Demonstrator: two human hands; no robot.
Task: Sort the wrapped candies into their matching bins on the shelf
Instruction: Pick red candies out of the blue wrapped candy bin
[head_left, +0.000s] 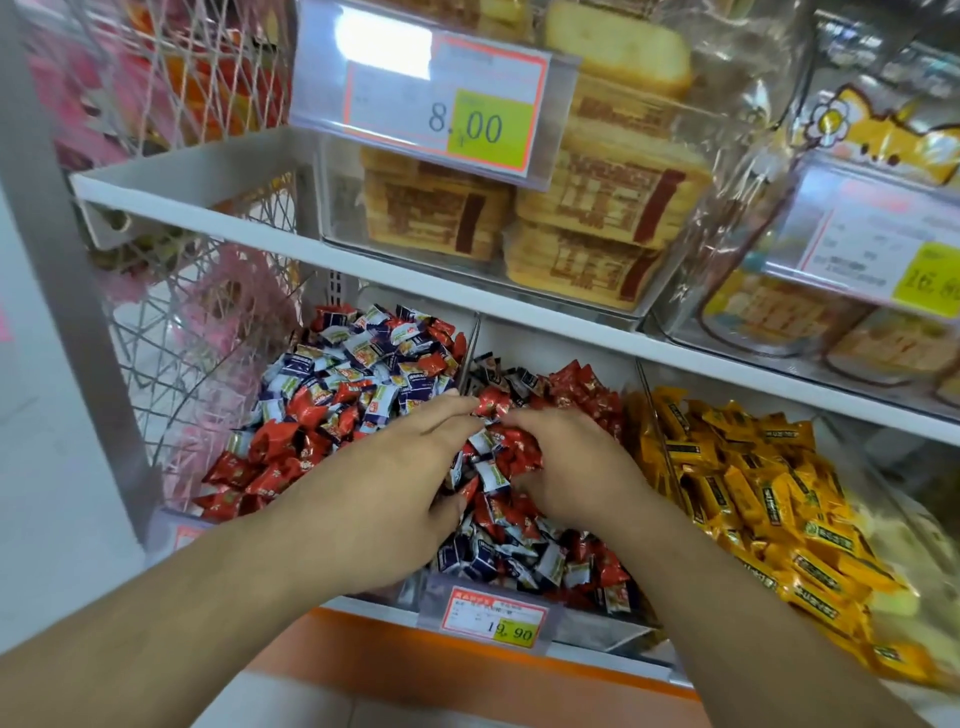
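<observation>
Take the price tag (497, 616) reading 19.90 as your landmark: both your hands are buried in the middle bin (587, 631) directly above and behind it. Your left hand (410, 467) lies flat over the heap, fingers straight and close together, fingertips touching a red candy (492, 402) at the far side of the pile. Your right hand (566, 467) sits just right of it with fingers curled down into the sweets; it seems to be gathering red wrappers, though exactly which piece it pinches I cannot tell. To do this step well, pick one colour at a time: rake the red ones toward you with the flat hand and let the curled hand lift small clusters, rather than scooping deep (deep scoops will likely drag the navy-and-white candies (485, 558) along). The wrappers are small, glossy, twisted pillows that look slippery and crinkly, so expect them to slide. The left bin (322, 395), up and left of the tag, holds the same red and navy-white mix, while the yellow candies (753, 488) to the tag's right look already uniform.
</observation>
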